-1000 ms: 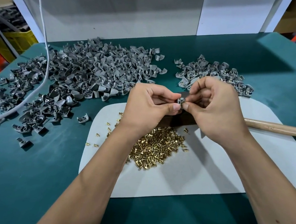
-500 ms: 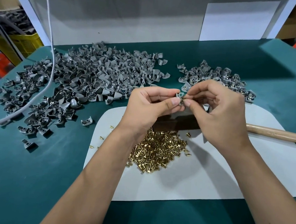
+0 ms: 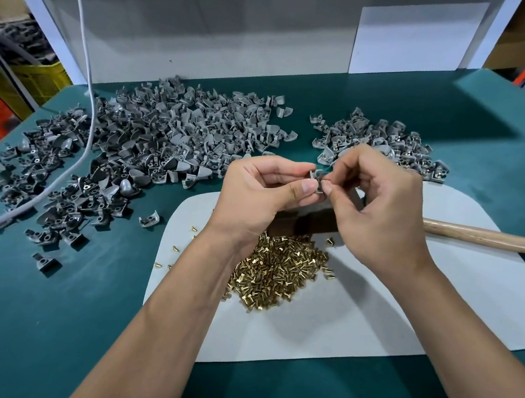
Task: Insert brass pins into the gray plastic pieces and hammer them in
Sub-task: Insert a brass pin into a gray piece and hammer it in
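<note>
1. Left hand [image 3: 255, 191] pinches a gray piece [image 3: 316, 180] between thumb and fingers, above the pin pile [image 3: 276, 274].
2. Right hand [image 3: 379, 207] fingers curl, pinching at the piece's right side.
3. Hammer [image 3: 488, 236] lies beyond the pile.

hammer head [image 3: 310, 224]: mostly behind hands | handle [image 3: 488, 237]: cut by right edge | pin in fingers [image 3: 328, 186]: unseen

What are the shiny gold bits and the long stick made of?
The gold pins look like polished brass: yellow metal that glints in the light. The stick looks like bare, unpainted wood: pale tan, matte, faintly grained. It is probably a hammer handle, though its head is hidden behind the hands.
</note>
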